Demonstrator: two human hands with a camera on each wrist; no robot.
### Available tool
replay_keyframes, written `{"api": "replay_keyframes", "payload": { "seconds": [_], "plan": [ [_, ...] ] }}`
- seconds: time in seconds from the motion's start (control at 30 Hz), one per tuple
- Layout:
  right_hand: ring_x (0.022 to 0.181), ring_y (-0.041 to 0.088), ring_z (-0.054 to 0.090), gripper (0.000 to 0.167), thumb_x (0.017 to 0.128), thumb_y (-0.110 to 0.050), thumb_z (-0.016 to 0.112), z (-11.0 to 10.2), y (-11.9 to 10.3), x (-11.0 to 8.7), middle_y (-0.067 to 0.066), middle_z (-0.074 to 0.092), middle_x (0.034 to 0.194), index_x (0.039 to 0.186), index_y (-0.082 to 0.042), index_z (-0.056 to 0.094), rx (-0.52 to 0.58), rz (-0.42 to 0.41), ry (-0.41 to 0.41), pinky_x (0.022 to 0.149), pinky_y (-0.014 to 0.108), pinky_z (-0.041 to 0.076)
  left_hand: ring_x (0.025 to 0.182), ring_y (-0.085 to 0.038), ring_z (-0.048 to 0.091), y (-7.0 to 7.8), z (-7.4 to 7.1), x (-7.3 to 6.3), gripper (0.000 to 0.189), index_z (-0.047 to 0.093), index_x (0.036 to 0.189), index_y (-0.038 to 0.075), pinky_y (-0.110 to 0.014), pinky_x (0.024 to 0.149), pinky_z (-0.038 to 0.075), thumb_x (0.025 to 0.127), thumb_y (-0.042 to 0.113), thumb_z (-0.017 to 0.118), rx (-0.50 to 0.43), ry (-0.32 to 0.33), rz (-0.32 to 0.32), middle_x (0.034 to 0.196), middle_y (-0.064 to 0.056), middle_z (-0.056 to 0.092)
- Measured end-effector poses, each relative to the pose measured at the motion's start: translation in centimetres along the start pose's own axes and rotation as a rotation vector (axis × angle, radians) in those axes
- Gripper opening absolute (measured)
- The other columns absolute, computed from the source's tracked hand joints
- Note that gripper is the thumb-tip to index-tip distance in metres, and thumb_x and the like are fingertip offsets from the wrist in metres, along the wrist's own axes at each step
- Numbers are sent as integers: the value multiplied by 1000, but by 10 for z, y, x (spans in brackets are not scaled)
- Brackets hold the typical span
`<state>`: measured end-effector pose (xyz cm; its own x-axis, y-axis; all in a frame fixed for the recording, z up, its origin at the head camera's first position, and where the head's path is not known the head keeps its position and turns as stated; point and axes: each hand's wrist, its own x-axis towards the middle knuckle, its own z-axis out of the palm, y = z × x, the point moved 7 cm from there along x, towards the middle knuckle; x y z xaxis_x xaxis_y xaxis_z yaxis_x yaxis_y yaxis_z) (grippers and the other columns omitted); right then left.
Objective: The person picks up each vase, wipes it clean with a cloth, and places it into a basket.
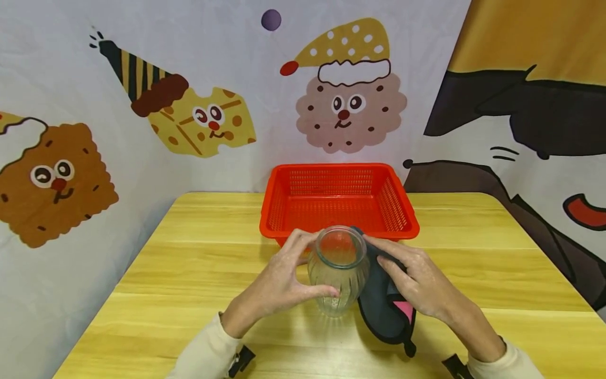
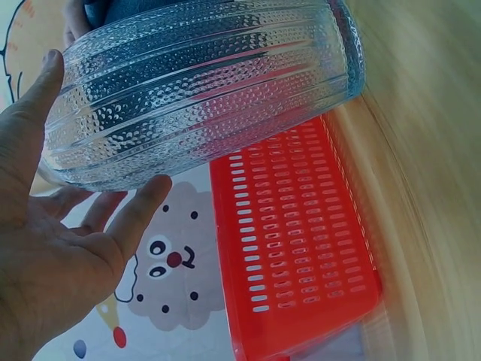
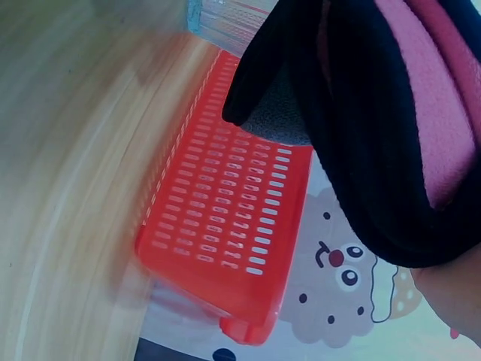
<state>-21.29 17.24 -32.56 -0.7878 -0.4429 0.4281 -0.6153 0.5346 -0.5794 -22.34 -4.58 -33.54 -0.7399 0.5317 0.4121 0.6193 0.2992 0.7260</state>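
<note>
A ribbed clear glass jar (image 1: 337, 273) with a wide mouth stands upright in front of me, its textured side (image 2: 203, 90) filling the top of the left wrist view. My left hand (image 1: 284, 281) holds it from the left, thumb in front and fingers behind near the rim. A dark grey fabric piece (image 1: 381, 302) with black edging, pink lining and a small end loop hangs along the jar's right side. My right hand (image 1: 418, 279) grips its upper part. Folded layers of the fabric (image 3: 361, 113) hide most of that hand in the right wrist view.
Behind the jar, a red perforated plastic basket (image 1: 341, 234) sits at the back of the wood-grain table (image 1: 199, 273). A white backdrop (image 1: 284, 121) with cartoon prints rises behind the table.
</note>
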Motion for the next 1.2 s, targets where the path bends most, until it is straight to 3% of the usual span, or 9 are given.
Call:
{"api": "replay_keyframes", "payload": {
  "seconds": [0.27,0.53,0.8,0.97,1.2],
  "plan": [
    [128,20,56,48,102,-2,55,1,4,-1,-3,59,141,148,-17,55,21,20,-18,107,21,37,126,-21,50,-1,1,0,95,42,155,16,-34,98,50,76,24,93,-80,-18,-3,127,-8,48],
    [128,20,56,46,102,-2,55,1,6,-4,-3,59,141,146,-16,57,27,43,-31,107,21,37,129,-25,49,-1,2,0,97,40,157,16,-34,98,50,76,23,93,-86,-22,3,126,-9,47],
    [127,19,56,47,102,-2,56,2,8,-4,-3,59,141,147,-15,57,13,56,-46,106,44,45,130,-23,48,-1,3,0,98,37,158,16,-35,99,50,77,23,92,-91,-26,-9,127,-8,47],
    [127,19,56,47,102,-2,56,3,8,-4,-2,58,142,147,-14,56,12,54,-56,106,44,45,130,-22,48,-1,3,-1,97,37,158,18,-35,99,50,78,24,91,-85,-25,-10,127,-6,47],
    [125,19,57,47,101,-2,56,3,9,-5,-2,59,140,147,-14,57,14,62,-57,101,54,47,130,-21,48,-1,3,-2,98,37,159,17,-33,100,49,77,23,92,-88,-26,-8,127,-7,47]
  ]
}}
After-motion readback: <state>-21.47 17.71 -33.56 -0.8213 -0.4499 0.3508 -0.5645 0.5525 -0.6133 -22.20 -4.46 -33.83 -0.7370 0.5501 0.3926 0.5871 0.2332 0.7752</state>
